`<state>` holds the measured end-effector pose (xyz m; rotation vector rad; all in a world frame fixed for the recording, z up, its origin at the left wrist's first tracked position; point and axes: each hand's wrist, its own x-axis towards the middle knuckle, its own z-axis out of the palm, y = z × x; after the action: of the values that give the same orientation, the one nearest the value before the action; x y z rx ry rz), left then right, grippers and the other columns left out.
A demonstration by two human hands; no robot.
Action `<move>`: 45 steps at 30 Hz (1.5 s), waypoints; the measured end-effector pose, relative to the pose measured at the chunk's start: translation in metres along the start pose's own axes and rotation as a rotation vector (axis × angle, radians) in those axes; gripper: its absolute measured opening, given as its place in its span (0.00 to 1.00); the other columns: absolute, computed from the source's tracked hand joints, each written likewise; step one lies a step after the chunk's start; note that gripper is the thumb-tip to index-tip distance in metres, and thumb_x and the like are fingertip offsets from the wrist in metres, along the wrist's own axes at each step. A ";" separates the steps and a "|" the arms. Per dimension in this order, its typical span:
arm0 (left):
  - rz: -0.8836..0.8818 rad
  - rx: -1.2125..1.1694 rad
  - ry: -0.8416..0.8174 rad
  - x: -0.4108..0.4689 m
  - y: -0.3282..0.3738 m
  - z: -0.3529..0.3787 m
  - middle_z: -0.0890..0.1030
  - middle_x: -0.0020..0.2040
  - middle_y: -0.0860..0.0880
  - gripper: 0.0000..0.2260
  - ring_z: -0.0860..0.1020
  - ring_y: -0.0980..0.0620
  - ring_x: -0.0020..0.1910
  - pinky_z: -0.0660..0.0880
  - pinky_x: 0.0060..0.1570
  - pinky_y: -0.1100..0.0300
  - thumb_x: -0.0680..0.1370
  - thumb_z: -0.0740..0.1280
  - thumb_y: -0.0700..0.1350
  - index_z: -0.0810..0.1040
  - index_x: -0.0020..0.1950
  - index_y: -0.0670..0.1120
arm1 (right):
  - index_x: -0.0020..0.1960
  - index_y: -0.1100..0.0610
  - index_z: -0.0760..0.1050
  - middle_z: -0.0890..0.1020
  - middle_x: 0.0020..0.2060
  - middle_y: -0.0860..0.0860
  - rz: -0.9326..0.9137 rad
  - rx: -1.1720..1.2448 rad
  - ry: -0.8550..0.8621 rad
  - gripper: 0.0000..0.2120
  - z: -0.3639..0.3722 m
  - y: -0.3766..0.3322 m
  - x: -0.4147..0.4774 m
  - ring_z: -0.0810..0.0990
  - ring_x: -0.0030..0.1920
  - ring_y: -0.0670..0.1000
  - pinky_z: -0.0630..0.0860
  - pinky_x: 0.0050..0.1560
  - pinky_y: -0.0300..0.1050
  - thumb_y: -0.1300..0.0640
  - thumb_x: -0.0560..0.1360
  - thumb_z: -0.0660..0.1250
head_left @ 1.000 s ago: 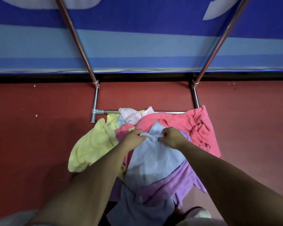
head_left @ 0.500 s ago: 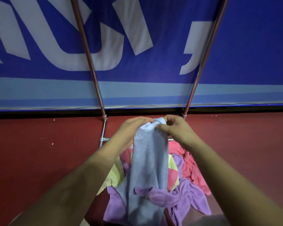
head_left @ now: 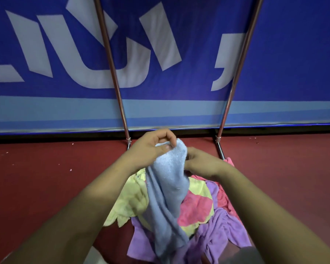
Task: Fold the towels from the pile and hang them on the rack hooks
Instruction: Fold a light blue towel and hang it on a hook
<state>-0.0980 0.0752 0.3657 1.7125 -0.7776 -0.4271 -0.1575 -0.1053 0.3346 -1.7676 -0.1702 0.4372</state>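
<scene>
one blue towel [head_left: 166, 187] hangs lifted above the pile [head_left: 196, 208] on the red floor [head_left: 46, 178]; our left hand [head_left: 152, 149] pinches its top edge, our right hand [head_left: 200, 164] grips its side.

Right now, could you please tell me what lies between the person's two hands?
Only the bunched top of the blue towel, seen in the head view: the left hand pinches its upper edge and the right hand holds its side.

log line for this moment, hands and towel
stage: light blue towel held up, unfolded | left hand: pinches its top | right hand: grips its side | towel pile: on floor below | hooks: not in view
</scene>
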 end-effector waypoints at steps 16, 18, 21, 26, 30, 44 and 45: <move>-0.122 0.193 0.070 -0.024 -0.009 -0.005 0.77 0.37 0.55 0.10 0.71 0.60 0.37 0.68 0.40 0.62 0.79 0.69 0.48 0.83 0.46 0.42 | 0.45 0.53 0.72 0.76 0.35 0.43 -0.120 -0.317 0.268 0.12 -0.018 -0.009 -0.022 0.71 0.36 0.44 0.69 0.34 0.39 0.59 0.71 0.76; -0.131 0.054 0.188 -0.024 -0.012 -0.010 0.82 0.42 0.49 0.14 0.74 0.55 0.41 0.70 0.45 0.56 0.77 0.70 0.50 0.83 0.49 0.39 | 0.48 0.53 0.76 0.77 0.38 0.45 -0.005 -0.500 0.273 0.12 -0.032 0.001 -0.025 0.73 0.38 0.45 0.71 0.37 0.43 0.58 0.70 0.77; -0.175 -0.175 0.325 -0.023 -0.013 -0.018 0.84 0.53 0.40 0.15 0.79 0.49 0.49 0.74 0.54 0.52 0.74 0.69 0.50 0.83 0.54 0.41 | 0.38 0.57 0.78 0.73 0.30 0.48 0.086 -0.378 0.289 0.09 -0.043 0.012 -0.032 0.68 0.32 0.46 0.64 0.34 0.45 0.54 0.70 0.77; -0.239 -0.385 0.283 -0.022 -0.016 -0.022 0.84 0.52 0.42 0.13 0.80 0.46 0.53 0.75 0.55 0.54 0.71 0.70 0.37 0.82 0.55 0.41 | 0.38 0.55 0.78 0.80 0.33 0.49 -0.152 0.188 0.439 0.10 -0.035 -0.002 -0.027 0.76 0.34 0.46 0.73 0.40 0.40 0.68 0.75 0.70; -0.253 -0.328 0.108 -0.025 -0.009 -0.011 0.85 0.44 0.48 0.10 0.82 0.55 0.40 0.77 0.38 0.66 0.75 0.71 0.38 0.82 0.56 0.40 | 0.42 0.57 0.81 0.83 0.36 0.52 -0.191 0.262 0.404 0.07 -0.020 -0.015 -0.022 0.80 0.36 0.47 0.76 0.39 0.39 0.67 0.74 0.70; -0.256 -0.173 0.030 -0.026 -0.010 -0.009 0.82 0.43 0.44 0.10 0.78 0.54 0.43 0.73 0.47 0.62 0.74 0.73 0.46 0.81 0.54 0.49 | 0.48 0.58 0.85 0.87 0.46 0.52 -0.202 -0.125 0.298 0.09 -0.014 -0.029 -0.031 0.83 0.48 0.46 0.78 0.52 0.39 0.69 0.75 0.68; -0.231 0.040 -0.016 -0.026 -0.009 -0.011 0.80 0.41 0.44 0.09 0.76 0.56 0.42 0.71 0.47 0.61 0.74 0.73 0.50 0.83 0.54 0.52 | 0.46 0.59 0.84 0.87 0.44 0.52 -0.191 -0.152 0.327 0.08 -0.016 -0.027 -0.030 0.83 0.46 0.45 0.78 0.51 0.39 0.69 0.75 0.69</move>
<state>-0.1069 0.1022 0.3569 1.8463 -0.6051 -0.5873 -0.1757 -0.1234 0.3700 -1.9238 -0.1410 -0.0050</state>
